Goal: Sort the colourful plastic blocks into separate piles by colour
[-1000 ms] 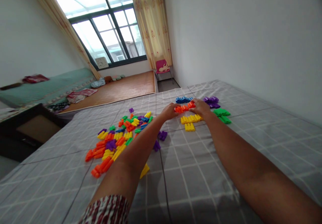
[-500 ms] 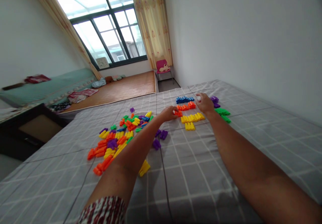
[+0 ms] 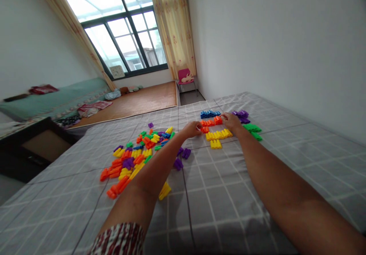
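Orange plastic toy blocks (image 3: 208,123) lie in a short row between my two hands. My left hand (image 3: 192,129) has its fingertips closed on the row's near left end. From the other side, my right hand (image 3: 231,121) pinches at the row's right end; its thumb is partly hidden. Just beyond lies a row of blue blocks (image 3: 210,114). Closer to me are yellow blocks (image 3: 219,134), with a short yellow group below them. Purple blocks (image 3: 241,115) and green blocks (image 3: 252,128) lie to the right of my right hand.
A loose pile of mixed-colour blocks (image 3: 128,163) spreads to the left, partly behind my left forearm. Purple blocks (image 3: 178,164) lie beside that arm. Everything rests on a grey checked bedsheet (image 3: 223,194). A dark cabinet (image 3: 31,152) stands at left, a white wall at right.
My right hand has come down and left to the right end of the orange row, uncovering more purple blocks. My left hand stays at the near left end.
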`<action>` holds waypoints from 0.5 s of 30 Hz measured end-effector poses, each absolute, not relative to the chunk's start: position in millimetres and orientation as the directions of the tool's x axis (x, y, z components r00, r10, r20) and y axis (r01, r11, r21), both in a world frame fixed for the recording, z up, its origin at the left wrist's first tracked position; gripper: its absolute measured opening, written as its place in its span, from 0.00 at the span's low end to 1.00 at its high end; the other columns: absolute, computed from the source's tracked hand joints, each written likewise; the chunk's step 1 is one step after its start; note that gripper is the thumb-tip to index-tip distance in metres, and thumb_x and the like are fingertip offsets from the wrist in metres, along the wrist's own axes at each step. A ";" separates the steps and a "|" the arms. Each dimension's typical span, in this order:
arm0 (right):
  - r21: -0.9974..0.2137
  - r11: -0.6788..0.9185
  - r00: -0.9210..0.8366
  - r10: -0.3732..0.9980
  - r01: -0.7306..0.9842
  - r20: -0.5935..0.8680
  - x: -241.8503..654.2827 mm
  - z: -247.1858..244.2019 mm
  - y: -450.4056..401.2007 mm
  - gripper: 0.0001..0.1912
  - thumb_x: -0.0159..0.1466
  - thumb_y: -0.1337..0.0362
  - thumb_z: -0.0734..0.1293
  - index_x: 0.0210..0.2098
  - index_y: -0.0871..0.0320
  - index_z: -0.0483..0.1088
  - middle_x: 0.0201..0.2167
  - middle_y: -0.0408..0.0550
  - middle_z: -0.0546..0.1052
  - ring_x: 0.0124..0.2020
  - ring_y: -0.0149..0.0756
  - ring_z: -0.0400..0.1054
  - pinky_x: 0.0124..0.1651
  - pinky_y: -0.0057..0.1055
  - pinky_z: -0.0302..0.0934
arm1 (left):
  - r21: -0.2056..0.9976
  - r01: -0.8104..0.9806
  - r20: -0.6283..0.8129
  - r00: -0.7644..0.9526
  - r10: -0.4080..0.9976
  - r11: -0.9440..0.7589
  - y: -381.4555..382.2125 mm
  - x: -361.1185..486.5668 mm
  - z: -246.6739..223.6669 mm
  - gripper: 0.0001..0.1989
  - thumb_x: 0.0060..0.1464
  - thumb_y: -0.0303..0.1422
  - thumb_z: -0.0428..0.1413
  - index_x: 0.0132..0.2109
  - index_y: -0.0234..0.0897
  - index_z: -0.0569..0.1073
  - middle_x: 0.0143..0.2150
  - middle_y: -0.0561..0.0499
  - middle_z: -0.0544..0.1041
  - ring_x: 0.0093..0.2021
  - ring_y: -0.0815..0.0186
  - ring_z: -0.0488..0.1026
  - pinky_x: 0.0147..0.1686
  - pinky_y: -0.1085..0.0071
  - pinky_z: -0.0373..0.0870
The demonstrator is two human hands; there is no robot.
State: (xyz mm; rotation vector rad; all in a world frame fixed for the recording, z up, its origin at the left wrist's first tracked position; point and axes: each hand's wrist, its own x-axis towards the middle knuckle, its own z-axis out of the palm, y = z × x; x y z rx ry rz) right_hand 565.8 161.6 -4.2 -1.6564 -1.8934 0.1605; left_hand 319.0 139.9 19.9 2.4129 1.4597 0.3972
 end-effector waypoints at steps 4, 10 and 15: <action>-0.477 0.213 -0.042 0.938 0.853 0.343 565.1 -6.5 162.1 0.15 0.65 0.63 0.59 0.44 0.59 0.75 0.40 0.52 0.80 0.41 0.39 0.73 0.42 0.28 0.61 | 0.304 0.858 0.101 0.403 0.910 -0.414 132.3 328.0 20.6 0.13 0.49 0.35 0.61 0.42 0.35 0.75 0.39 0.50 0.79 0.38 0.65 0.75 0.40 0.71 0.72; -0.510 0.277 0.090 0.808 0.814 0.582 559.2 8.2 158.2 0.17 0.66 0.62 0.56 0.46 0.62 0.72 0.44 0.57 0.77 0.41 0.41 0.71 0.47 0.34 0.61 | 0.291 0.837 0.164 0.435 0.886 -0.464 132.6 310.3 39.1 0.18 0.53 0.39 0.59 0.50 0.37 0.74 0.46 0.49 0.78 0.38 0.66 0.75 0.42 0.71 0.72; -0.480 0.488 -0.060 0.744 0.729 0.666 523.2 28.4 134.7 0.17 0.68 0.62 0.55 0.48 0.59 0.70 0.46 0.55 0.76 0.44 0.40 0.70 0.50 0.34 0.61 | 0.342 0.856 0.204 0.335 0.920 -0.388 112.1 243.5 73.1 0.15 0.56 0.37 0.54 0.49 0.37 0.76 0.43 0.49 0.80 0.38 0.67 0.75 0.41 0.72 0.72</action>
